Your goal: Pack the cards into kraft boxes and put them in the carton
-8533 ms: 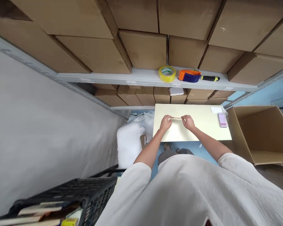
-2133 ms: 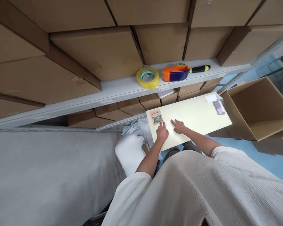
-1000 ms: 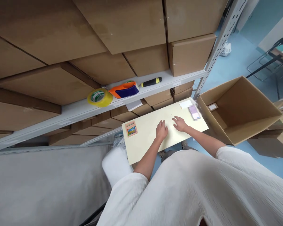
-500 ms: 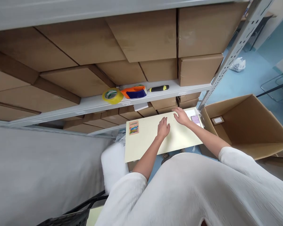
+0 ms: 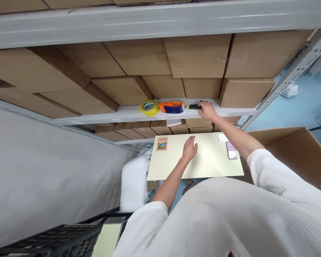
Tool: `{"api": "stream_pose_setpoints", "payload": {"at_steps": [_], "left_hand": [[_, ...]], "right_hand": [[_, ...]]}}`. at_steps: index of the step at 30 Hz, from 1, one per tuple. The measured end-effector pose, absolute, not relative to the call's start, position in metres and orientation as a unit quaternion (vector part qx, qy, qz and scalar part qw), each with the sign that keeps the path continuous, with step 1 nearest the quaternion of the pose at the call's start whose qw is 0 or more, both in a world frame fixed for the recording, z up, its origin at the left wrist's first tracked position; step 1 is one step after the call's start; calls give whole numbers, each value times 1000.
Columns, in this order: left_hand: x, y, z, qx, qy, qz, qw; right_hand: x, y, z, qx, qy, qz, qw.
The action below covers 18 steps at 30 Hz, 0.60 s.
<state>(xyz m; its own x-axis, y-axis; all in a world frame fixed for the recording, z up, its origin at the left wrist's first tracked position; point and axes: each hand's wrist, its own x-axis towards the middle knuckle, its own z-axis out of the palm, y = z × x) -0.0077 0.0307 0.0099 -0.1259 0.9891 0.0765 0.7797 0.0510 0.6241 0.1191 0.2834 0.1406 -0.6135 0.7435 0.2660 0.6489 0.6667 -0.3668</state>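
Observation:
My right hand [image 5: 207, 110] is on the shelf, with its fingers closed over the right end of a black and yellow utility knife [image 5: 193, 106]. The knife lies on the shelf edge, its right part hidden under the fingers. My left hand [image 5: 189, 149] rests open above a pale yellow board [image 5: 208, 162], fingers stretched out. On that board are a small colourful picture card [image 5: 162, 144] at the left and a phone [image 5: 231, 150] with a lit screen at the right. Beside the knife sit an orange and blue tape dispenser [image 5: 172, 107] and a yellow tape roll [image 5: 149, 107].
Brown cardboard boxes [image 5: 198, 57] fill the grey metal shelf [image 5: 133, 110]. A large open carton [image 5: 296, 157] stands right of the board. White foam wrap [image 5: 133, 184] is at the left, with a black crate [image 5: 69, 237] at lower left.
My right hand has moved up from over the board to the utility knife on the shelf. My left hand stays over the board. The view has shifted, and the phone shows more fully.

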Motion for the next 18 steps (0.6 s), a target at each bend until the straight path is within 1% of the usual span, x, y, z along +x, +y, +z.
{"api": "stream_pose_setpoints", "payload": {"at_steps": [3,7,12,18], "left_hand": [[-12,24,7,627,703,272,197],[-15,19,4,622,705,273,206],[-13,18,1,624,700,271,216],[-5,21,-6,637,688,265,225]], "right_hand": [[113,287,142,-404,-892,113,169],[110,287,144,-420,-889,99,155],[113,286,144,-417,-887,107,165],[139,262,145,-411,-883,111,199]]}}
